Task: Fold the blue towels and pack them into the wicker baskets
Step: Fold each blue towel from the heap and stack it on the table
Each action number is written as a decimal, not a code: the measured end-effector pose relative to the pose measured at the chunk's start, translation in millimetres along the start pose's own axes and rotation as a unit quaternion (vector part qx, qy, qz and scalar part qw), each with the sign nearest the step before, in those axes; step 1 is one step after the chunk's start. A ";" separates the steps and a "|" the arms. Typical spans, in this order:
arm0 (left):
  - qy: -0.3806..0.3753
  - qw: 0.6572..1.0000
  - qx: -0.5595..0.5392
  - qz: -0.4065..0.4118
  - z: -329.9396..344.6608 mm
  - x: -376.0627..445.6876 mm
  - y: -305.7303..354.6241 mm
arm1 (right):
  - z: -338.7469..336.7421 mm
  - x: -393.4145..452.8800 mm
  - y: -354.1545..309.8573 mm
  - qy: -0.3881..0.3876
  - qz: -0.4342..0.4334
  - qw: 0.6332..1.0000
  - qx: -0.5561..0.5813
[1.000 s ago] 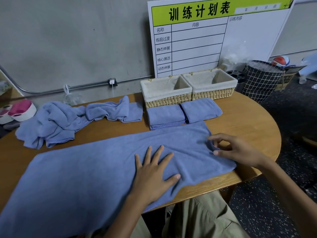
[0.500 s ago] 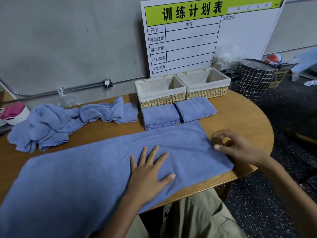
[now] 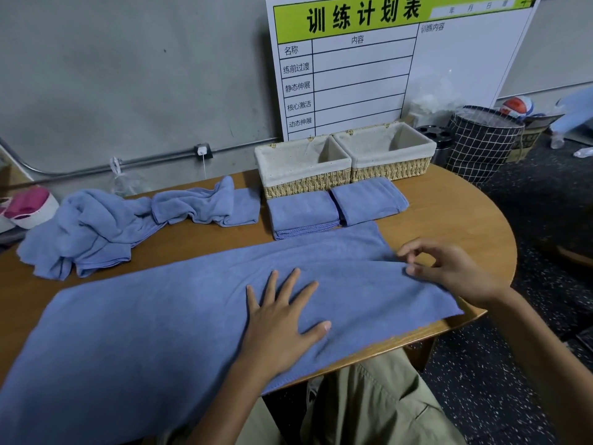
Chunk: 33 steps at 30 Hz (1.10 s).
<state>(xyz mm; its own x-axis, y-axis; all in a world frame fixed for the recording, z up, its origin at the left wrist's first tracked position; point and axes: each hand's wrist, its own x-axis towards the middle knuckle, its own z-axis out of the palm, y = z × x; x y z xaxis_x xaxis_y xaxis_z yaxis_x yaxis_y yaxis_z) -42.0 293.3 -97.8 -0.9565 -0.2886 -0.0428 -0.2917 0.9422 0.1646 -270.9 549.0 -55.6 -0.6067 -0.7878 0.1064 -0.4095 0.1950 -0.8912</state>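
A long blue towel (image 3: 179,319) lies spread flat across the wooden table (image 3: 455,220), its left part hanging over the front edge. My left hand (image 3: 282,319) presses flat on its middle, fingers spread. My right hand (image 3: 449,271) hovers at the towel's right end, fingers loosely curled; the thumb tip touches the cloth and there is a gap to the index finger. Two folded blue towels (image 3: 303,213) (image 3: 369,200) sit side by side in front of two lined wicker baskets (image 3: 305,181) (image 3: 390,170), both empty.
A heap of unfolded blue towels (image 3: 96,229) lies at the back left. A white schedule board (image 3: 385,59) leans on the wall behind the baskets. A black checked hamper (image 3: 481,146) stands on the floor to the right. A pink and white object (image 3: 29,207) sits at the far left.
My right hand let go of the towel's right edge, drew off onto the table, then came back to the edge. My left hand has stayed pressed on the towel.
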 end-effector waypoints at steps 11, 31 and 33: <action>-0.013 1.000 0.009 0.004 1.7 0.4 -1.1 | -11.4 1.4 19.0 -0.038 0.008 0.985 -0.171; 0.019 0.965 0.021 -0.262 -17.6 -27.0 -142.4 | 66.5 28.5 3.2 -0.024 0.098 0.875 -0.474; 0.005 0.965 0.007 -0.261 -18.8 -29.9 -133.7 | 81.5 38.4 -8.1 0.003 0.071 0.890 -0.450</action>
<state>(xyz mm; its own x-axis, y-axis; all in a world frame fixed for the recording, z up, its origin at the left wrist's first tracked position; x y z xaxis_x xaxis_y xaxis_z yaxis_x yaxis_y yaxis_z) 25.7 172.8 -99.9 -0.6789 -0.7265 -0.1064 -0.7342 0.6700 0.1098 -235.4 469.5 -80.3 -0.6983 -0.7153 0.0265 -0.7070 0.6834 -0.1818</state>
